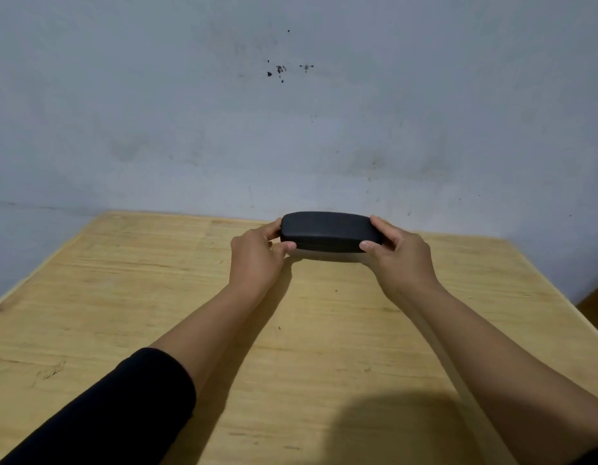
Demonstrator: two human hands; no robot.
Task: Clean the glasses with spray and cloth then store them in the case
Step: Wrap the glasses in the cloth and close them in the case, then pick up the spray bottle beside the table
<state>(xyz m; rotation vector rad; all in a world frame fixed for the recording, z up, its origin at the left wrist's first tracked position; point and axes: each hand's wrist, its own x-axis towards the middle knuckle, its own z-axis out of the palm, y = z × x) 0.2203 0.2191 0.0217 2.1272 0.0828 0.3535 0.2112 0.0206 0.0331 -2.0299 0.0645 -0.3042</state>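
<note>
On the wooden table (pixel 156 297), near its far edge by the wall, one black case (pixel 329 229) lies shut, gripped end to end: left hand (pixel 254 260) and right hand (pixel 399 260) each curl narrowly round an end, thumbs at the front seam. To open or close it well, I judge, keep thumb pressure even along the seam (glasses, spray and cloth are not visible); the count is one table, one case, two hands.

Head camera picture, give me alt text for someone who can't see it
Two hands hold a closed black glasses case by its ends, left hand and right hand, near the far edge of a light wooden table against a scuffed pale wall.
</note>
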